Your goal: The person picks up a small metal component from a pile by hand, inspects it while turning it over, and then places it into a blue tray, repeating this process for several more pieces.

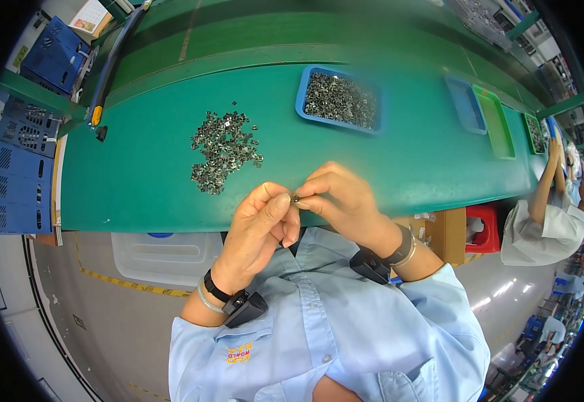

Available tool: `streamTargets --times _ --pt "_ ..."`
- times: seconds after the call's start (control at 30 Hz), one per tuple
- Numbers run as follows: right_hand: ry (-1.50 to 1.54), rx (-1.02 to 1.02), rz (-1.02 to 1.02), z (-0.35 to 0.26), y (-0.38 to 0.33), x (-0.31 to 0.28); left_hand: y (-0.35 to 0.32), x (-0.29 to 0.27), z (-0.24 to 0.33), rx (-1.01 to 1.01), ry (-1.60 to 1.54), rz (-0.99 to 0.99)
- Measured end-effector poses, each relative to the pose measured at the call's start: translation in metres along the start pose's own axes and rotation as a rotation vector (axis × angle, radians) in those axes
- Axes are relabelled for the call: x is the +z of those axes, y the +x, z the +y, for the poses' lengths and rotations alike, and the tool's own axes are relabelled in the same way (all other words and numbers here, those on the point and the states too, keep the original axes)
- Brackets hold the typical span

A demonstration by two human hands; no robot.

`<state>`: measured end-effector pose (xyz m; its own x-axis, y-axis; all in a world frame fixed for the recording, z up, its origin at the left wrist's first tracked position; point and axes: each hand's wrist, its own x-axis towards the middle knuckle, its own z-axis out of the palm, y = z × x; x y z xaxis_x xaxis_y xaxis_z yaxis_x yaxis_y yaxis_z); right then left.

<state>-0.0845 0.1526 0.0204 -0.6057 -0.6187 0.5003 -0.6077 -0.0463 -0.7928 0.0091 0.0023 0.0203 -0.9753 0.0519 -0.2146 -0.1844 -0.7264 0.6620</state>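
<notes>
Close in front of my chest, both hands meet at the near edge of the green table (pixel 138 161). A small dark metal part (pixel 295 199) is pinched between the fingertips of my right hand (pixel 345 201). My left hand (pixel 258 218) is closed, its thumb and forefinger pressed together right beside that part; whether they also grip a piece is hidden. Beyond my hands lies a loose pile of small square metal parts (pixel 221 147). Farther back and to the right, a blue tray (pixel 300 100) holds many more of the same kind.
At the right stand another blue tray (pixel 466 107), a green tray (pixel 496 124) and a co-worker's arm (pixel 545 177). Blue crates (pixel 20 181) are stacked at the left. Under the table edge are a clear plastic bin (pixel 164 258), a cardboard box (pixel 449 234) and a red stool (pixel 483 228).
</notes>
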Motion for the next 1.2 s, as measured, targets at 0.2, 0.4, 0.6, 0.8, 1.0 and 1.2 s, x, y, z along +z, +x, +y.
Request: streamTargets --times 0.2,0.4,0.6,0.8,1.0,1.2 --pt "-0.045 -0.013 -0.001 -0.002 0.0 -0.001 0.0 0.0 -0.001 0.026 0.045 -0.001" --pt "-0.358 -0.127 0.052 0.017 0.033 -0.033 0.006 -0.01 0.0 0.055 0.038 0.077" --pt "-0.608 -0.067 -0.049 0.052 0.078 -0.047 0.006 -0.033 0.002 0.066 -0.014 0.165" --pt "-0.52 -0.059 -0.317 0.064 0.103 0.017 0.007 -0.04 0.002 0.046 -0.088 0.143" --pt "-0.556 0.028 -0.393 0.066 0.107 0.031 0.007 -0.045 0.006 0.009 -0.128 0.085" --pt "-0.431 0.034 -0.378 0.047 0.091 0.012 0.017 -0.044 0.023 0.084 0.034 0.197"
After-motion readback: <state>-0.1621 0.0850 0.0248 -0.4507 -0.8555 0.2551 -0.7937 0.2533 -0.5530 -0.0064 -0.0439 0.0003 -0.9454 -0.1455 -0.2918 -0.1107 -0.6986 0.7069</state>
